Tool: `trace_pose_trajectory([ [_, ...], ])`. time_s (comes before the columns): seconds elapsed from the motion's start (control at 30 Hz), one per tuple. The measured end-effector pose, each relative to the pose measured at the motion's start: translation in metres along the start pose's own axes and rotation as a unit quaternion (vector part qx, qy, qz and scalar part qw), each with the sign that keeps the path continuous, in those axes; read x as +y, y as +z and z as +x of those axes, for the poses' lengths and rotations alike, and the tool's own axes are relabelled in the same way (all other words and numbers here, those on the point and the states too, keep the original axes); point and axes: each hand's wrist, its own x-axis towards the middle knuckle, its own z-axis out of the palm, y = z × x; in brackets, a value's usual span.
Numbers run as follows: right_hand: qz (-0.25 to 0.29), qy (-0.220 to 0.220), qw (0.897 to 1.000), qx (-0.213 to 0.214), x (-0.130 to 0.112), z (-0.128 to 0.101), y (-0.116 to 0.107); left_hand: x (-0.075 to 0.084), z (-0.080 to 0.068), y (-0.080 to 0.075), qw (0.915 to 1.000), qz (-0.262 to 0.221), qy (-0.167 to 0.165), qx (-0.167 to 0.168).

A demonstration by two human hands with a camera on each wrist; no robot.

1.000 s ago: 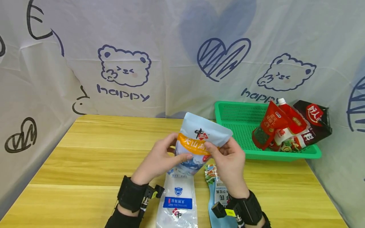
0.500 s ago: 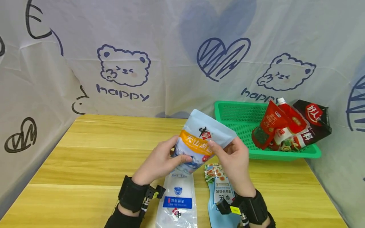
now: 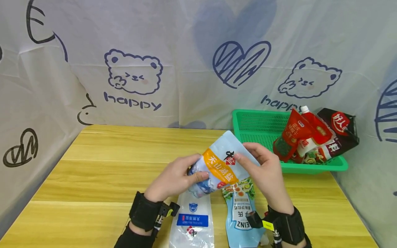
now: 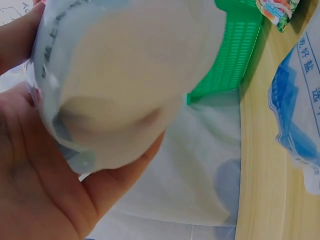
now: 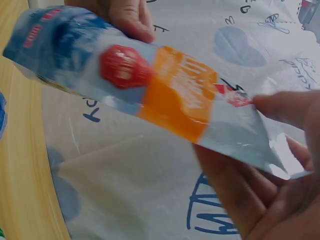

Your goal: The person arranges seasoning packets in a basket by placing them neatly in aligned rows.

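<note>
Light-blue plastic salt pouch with orange band [image 3: 218,165] is held tilted above the wooden table [image 3: 93,172]: left hand [image 3: 173,179] grips its lower end, right hand [image 3: 266,172] pinches its upper end. Green plastic basket [image 3: 257,127] sits beyond the right hand.

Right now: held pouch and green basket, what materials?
Pouch: looks like glossy printed plastic film; it creases and shines between left hand and right hand. Green basket: apparently rigid moulded plastic with perforated mesh walls.
</note>
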Motion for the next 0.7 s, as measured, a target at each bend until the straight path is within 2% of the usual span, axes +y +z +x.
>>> trace_pose_trajectory([
  [0.17,-0.052,0.051,0.994,-0.086,-0.0031,0.0004,-0.0033,-0.0013,0.0002,0.0022,0.9995,0.023,-0.010,-0.019],
  [0.3,-0.087,0.054,0.989,-0.111,-0.0056,0.0013,-0.0020,-0.0022,0.0011,0.0016,0.9989,0.036,-0.013,-0.028],
  [0.47,-0.119,0.017,0.990,-0.076,-0.0061,0.0002,0.0030,-0.0039,0.0022,0.0020,0.9994,0.024,-0.017,-0.018],
  [0.7,-0.123,-0.080,0.989,-0.008,-0.0055,0.0038,0.0031,-0.0071,0.0043,0.0056,0.9986,-0.050,-0.007,0.014],
])
